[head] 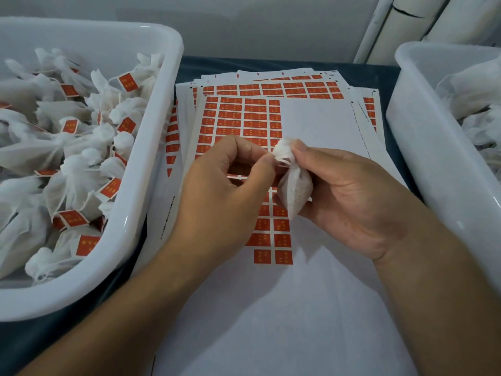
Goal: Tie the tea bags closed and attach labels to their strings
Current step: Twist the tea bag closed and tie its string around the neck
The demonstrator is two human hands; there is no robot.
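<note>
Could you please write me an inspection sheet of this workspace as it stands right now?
Surface: dark table, mostly covered by label sheets in a loose stack; the top sheet is partly peeled.
Job's things: one tea bag held above the sheets, neck gathered, no label on it; left tub full of tied, labelled bags; right tub holds unlabelled bags.
Clutter: nothing seen.
Hands: right hand grips the tea bag; left hand pinches at its neck, seemingly on the string.
Cables: nothing seen.
Surroundings: pale wall behind; white pipes at upper right.
</note>
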